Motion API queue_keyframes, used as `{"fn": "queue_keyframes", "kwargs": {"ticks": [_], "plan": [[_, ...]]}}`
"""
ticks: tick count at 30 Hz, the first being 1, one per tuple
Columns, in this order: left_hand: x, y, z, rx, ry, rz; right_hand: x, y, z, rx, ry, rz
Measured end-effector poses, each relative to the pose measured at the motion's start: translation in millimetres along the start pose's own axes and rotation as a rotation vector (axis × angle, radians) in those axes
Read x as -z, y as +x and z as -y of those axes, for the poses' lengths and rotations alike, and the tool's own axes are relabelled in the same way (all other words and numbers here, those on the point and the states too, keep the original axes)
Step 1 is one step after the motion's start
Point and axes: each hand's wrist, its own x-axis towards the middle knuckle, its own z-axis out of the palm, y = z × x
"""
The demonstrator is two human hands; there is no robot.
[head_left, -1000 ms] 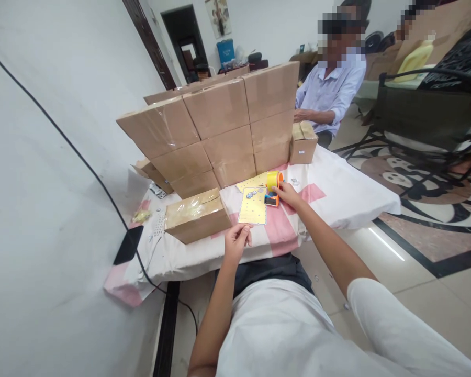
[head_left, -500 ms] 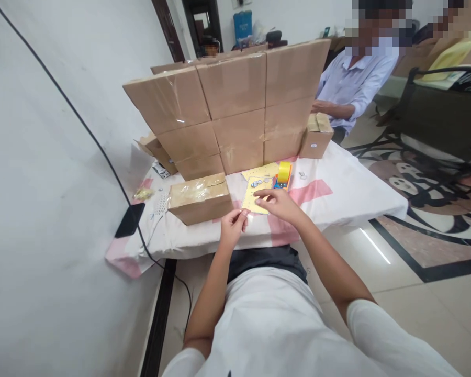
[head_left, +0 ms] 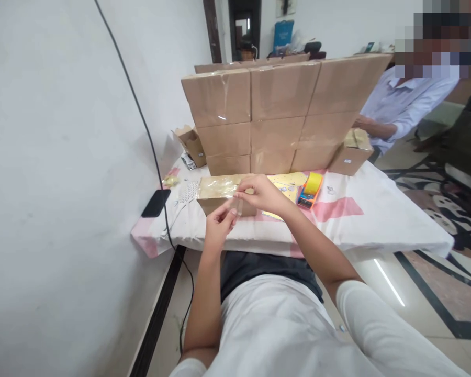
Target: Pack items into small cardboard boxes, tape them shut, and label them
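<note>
My left hand (head_left: 217, 226) and my right hand (head_left: 261, 192) meet just in front of a small taped cardboard box (head_left: 215, 187) on the cloth-covered table (head_left: 377, 220). Both pinch a small pale, see-through strip (head_left: 237, 208) between their fingertips; what it is I cannot tell. A yellow sheet (head_left: 284, 182) with small round pieces on it lies behind my right hand. To its right lies a yellow and orange tape dispenser (head_left: 310, 188).
A wall of stacked cardboard boxes (head_left: 278, 104) stands along the back of the table. A small box (head_left: 351, 156) sits at its right end and an open one (head_left: 190, 142) at its left. A black phone (head_left: 156, 203) on a cable lies near the left edge. A person's sleeve (head_left: 400, 104) shows behind the boxes.
My right hand let go of the tape dispenser and came left across the yellow sheet to meet my left hand. Both now pinch the strip in front of the small box.
</note>
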Motion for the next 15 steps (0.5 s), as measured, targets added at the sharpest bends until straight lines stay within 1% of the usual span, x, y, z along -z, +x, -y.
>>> {"fn": "queue_keyframes", "kwargs": {"ticks": [1,2,4,5,6,7,9,11,12,13,15], "plan": [[14.7,1,0,0.015,-0.041,-0.058,1,9,3,0.005,0.025,-0.078],[31.1,1,2,0.026,-0.083,-0.138,4,18,5,0.002,0.045,-0.184],[65.7,-2,12,0.04,-0.152,-0.339,12,36,11,-0.023,0.054,-0.376],[82.1,-5,19,0.051,-0.168,-0.434,15,44,14,-0.035,0.041,-0.409],[96.5,-9,26,0.06,-0.172,-0.512,16,52,17,-0.044,0.017,-0.387],[108.5,-13,32,0.066,-0.169,-0.566,14,61,19,-0.051,-0.012,-0.322],[124.0,-19,42,0.06,-0.153,-0.629,-1,78,21,-0.073,-0.056,-0.119],[129.7,-20,46,0.043,-0.14,-0.658,-25,96,14,-0.119,-0.05,0.09],[130.1,-19,45,0.027,-0.13,-0.669,-39,105,7,-0.148,-0.037,0.172],[129.5,-17,43,0.002,-0.111,-0.673,-53,114,-2,-0.178,-0.026,0.233],[126.7,-10,37,-0.074,-0.034,-0.652,-77,129,-24,-0.243,-0.032,0.289]]}}
